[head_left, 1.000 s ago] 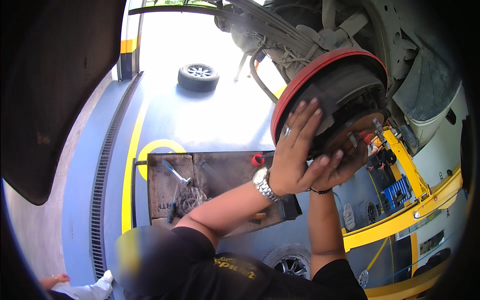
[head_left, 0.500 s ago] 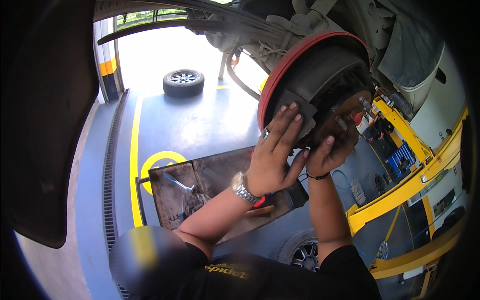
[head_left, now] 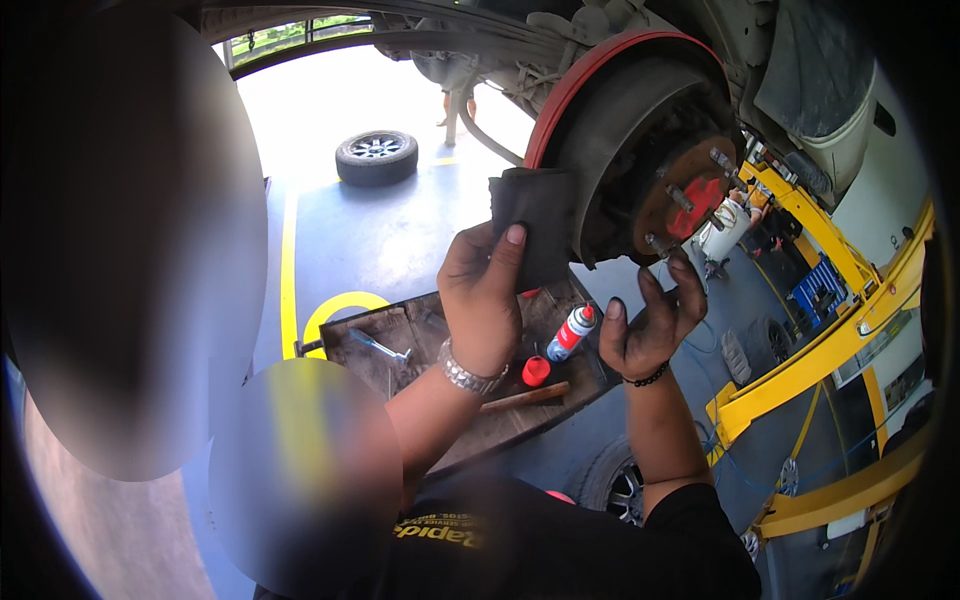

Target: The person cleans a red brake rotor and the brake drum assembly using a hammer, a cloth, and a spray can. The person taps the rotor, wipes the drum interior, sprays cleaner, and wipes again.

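In my left hand (head_left: 485, 300) is a dark, flat sheet of sandpaper (head_left: 542, 225), pinched with the thumb on its near face. It stands upright just left of the brake shoe (head_left: 622, 135), inside the red-rimmed backing plate (head_left: 560, 108). My right hand (head_left: 655, 325) is below the rusty wheel hub (head_left: 655, 210), fingers bent and apart, holding nothing visible. Its fingertips are close to a wheel stud (head_left: 658, 243); whether they touch it I cannot tell.
Below my hands, a worn tray (head_left: 440, 445) carries a spray can (head_left: 571, 333), a red cap (head_left: 536, 371), a ratchet (head_left: 380, 346) and a wooden handle (head_left: 525, 396). One wheel (head_left: 377, 158) lies on the floor beyond. Yellow lift arms (head_left: 800, 365) extend at right.
My left hand has drawn the sandpaper off the brake shoe, leftward, and now grips it upright. My right hand has dropped slightly away from the hub. The spray can has come into sight.
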A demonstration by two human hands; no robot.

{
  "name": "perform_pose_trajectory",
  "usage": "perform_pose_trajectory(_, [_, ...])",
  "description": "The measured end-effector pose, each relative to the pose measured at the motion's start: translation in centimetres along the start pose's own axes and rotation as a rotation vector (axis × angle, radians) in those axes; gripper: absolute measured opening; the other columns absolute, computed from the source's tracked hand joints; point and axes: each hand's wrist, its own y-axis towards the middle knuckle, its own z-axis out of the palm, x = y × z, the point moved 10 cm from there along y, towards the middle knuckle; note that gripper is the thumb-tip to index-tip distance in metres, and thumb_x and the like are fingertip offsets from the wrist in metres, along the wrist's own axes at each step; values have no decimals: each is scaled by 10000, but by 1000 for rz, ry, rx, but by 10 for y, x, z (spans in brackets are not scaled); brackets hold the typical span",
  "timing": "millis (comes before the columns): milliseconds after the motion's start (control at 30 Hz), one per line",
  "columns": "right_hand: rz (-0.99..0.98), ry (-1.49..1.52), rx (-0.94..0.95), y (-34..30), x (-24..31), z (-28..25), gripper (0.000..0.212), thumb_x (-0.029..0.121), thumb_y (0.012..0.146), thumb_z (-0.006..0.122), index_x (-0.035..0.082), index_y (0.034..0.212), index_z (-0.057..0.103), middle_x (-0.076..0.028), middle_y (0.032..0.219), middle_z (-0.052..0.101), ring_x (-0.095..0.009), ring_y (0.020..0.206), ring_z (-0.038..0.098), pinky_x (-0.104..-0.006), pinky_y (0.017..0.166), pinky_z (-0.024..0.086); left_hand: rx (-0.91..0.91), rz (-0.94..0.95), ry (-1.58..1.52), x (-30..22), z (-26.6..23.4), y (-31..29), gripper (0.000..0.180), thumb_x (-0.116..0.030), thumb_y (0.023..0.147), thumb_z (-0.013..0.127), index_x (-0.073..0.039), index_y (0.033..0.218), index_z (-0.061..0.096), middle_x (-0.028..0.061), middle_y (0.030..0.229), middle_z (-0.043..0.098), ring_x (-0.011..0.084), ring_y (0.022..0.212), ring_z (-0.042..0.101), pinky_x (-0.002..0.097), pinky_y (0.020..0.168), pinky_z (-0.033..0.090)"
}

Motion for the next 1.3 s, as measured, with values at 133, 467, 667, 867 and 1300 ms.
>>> perform_pose_trajectory(133, [411,586,225,11,28,43,624,183,912,616,-104,1407,367,-246,1368,439,-323,1264,473,-419,1039,419,157,188,195,-12,11,-19,121,-18,890,683,28,964,600,145,1058,684,191,923,665,319,786,545])
perform_pose_trajectory(467, [451,342,-32,51,-2,-5,271,104,1006,517,-72,1185,618,-195,1123,655,-259,1043,634,-350,911,490,751,771,550,-51,44,-65,384,-15,747,697,-14,1129,648,197,1259,613,421,1207,576,456,996,487])
perform_pose_trajectory(667, [-168,-368,594,155,-60,28,445,40,817,645,108,1255,616,-91,1275,595,-335,1160,579,-425,981,483,328,559,649,-36,-3,8,253,-72,887,617,8,1124,650,185,1265,565,275,1126,570,374,922,488])
perform_pose_trajectory(867, [-555,-250,908,111,-21,81,472,182,793,697,120,1253,614,-69,1276,590,-297,1159,573,-409,999,470,265,463,560,-38,-5,43,213,-105,935,597,6,1107,658,141,1237,570,216,1091,574,311,879,491])
perform_pose_trajectory(1300, [-486,-301,803,109,-16,82,360,324,893,633,37,1104,687,-107,1189,653,-246,1219,567,-434,1087,402,259,230,795,1,-115,-12,190,-70,902,615,8,1066,671,148,1146,616,263,1016,628,338,874,500])
